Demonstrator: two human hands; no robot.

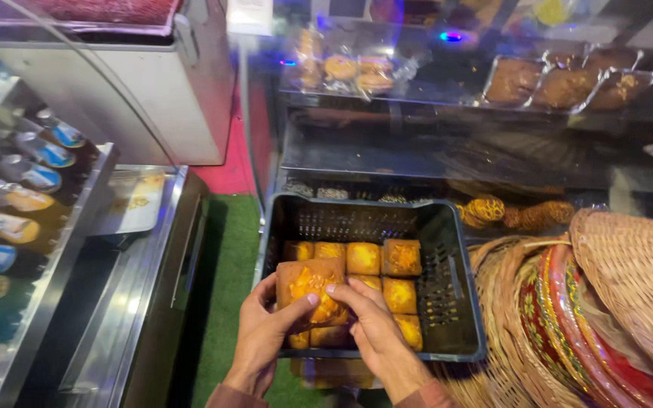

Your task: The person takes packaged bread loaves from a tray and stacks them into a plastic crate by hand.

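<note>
both forearms reach forward from bottom edge; left hand point(260, 332) cupped, thumb up, fingers curled in grip; right hand point(372, 325) beside it, fingertips pinching, wrists close together, palms angled inward

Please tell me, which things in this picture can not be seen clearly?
- Head view: the cakes under the left hand, right hand and held cake are hidden.
- Wrapped biscuits on the glass shelf blur in glare.
- The wicker basket is cut by the right edge.
</note>
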